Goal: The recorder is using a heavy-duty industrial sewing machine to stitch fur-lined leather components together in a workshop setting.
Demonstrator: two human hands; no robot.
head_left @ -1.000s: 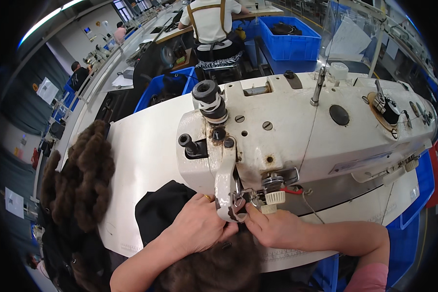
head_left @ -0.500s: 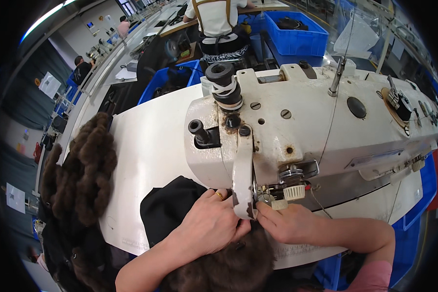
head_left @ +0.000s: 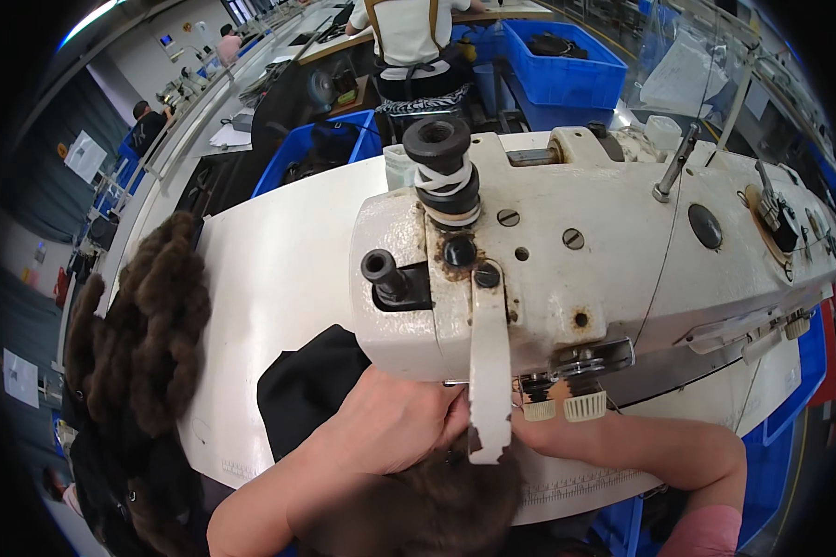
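Beneath the head of a white sewing machine [head_left: 437,325], my left hand [head_left: 404,408] is closed, with curled fingers on a black cloth piece with brown fur. The black cloth [head_left: 311,381] spreads out to the left of that hand, and the brown fur [head_left: 437,511] bunches below it, near my body. Its fingertips are partly hidden under the machine head. My right hand [head_left: 543,432] is on the other side of the white lever [head_left: 489,399], close to the fur. The lever and the tension knobs [head_left: 585,405] cover its fingers.
Fur-trimmed dark pieces [head_left: 153,325] are heaped at the table's left edge. The white tabletop [head_left: 251,269] carries a printed ruler scale along its front. Blue bins [head_left: 567,70] stand beyond the machine, close to a seated person [head_left: 413,42]. More blue bins are at the right.
The machine appears larger and lower, its lever now covering more of my right hand's fingers. My left hand has slid slightly further under the machine head.
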